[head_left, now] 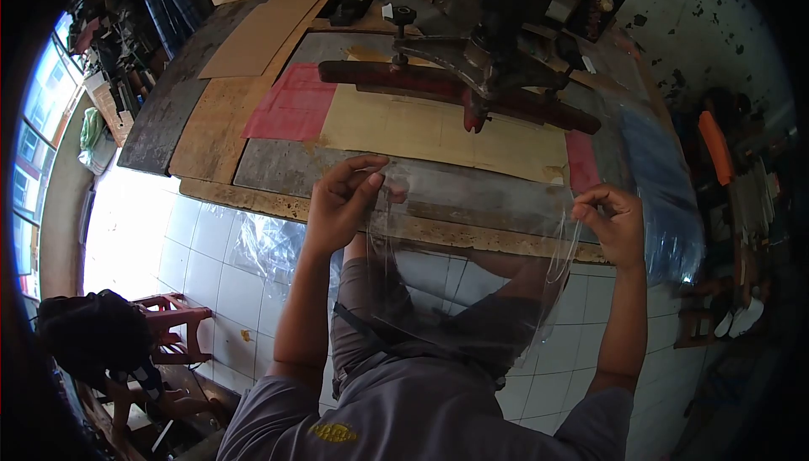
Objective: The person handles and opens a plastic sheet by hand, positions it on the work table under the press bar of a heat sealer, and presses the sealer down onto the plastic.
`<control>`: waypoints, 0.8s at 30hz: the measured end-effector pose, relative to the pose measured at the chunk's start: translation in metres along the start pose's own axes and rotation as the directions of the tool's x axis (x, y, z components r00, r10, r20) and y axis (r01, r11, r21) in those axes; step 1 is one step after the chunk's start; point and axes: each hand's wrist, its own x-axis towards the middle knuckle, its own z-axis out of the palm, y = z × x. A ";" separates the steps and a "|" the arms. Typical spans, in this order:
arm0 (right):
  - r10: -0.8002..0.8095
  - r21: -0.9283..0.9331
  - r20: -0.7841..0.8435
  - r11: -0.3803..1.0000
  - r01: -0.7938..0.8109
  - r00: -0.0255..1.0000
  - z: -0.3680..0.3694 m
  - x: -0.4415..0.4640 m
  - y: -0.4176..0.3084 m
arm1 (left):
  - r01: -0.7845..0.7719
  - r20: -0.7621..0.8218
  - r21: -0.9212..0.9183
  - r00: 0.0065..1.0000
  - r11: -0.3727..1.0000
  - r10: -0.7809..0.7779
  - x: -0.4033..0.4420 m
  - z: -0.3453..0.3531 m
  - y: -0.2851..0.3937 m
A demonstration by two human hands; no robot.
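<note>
A clear plastic sheet [472, 284] hangs in front of my lap, stretched between both hands. It may be a bag or folded film; I cannot tell which. My left hand [344, 204] pinches its upper left corner between thumb and fingers. On the other side my right hand [611, 218] pinches the upper right corner, where folded edges droop. Just beyond the sheet lies a yellow pad [447, 132] with a red sheet [291, 103] at its left end. Over the pad hangs a dark red press bar [404, 79] on a black metal arm [472, 61].
Brown cardboard [257, 35] lies on the worktable [198, 136] at the left. Bluish plastic film [661, 183] drapes over its right side. More clear plastic [270, 242] is on the tiled floor. A red stool [177, 322] with a black bag [93, 335] stands at the lower left.
</note>
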 end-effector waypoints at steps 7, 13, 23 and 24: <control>0.013 -0.012 0.017 1.000 -0.013 1.000 -0.003 -0.002 -0.001 | 0.012 -0.007 0.034 1.000 0.999 -0.012 -0.001 0.000 0.004; 0.020 0.018 0.006 1.000 -0.020 1.000 -0.001 -0.003 -0.007 | -0.010 0.012 0.011 1.000 1.000 0.010 -0.002 0.002 0.005; 0.107 -0.112 0.056 0.989 -0.100 0.993 -0.002 -0.005 -0.017 | -0.019 0.016 0.056 1.000 0.998 0.018 -0.003 0.001 0.004; 0.127 -0.112 0.063 0.986 -0.119 0.990 -0.002 -0.005 -0.017 | -0.026 0.022 0.074 0.999 0.997 0.025 -0.003 0.001 0.004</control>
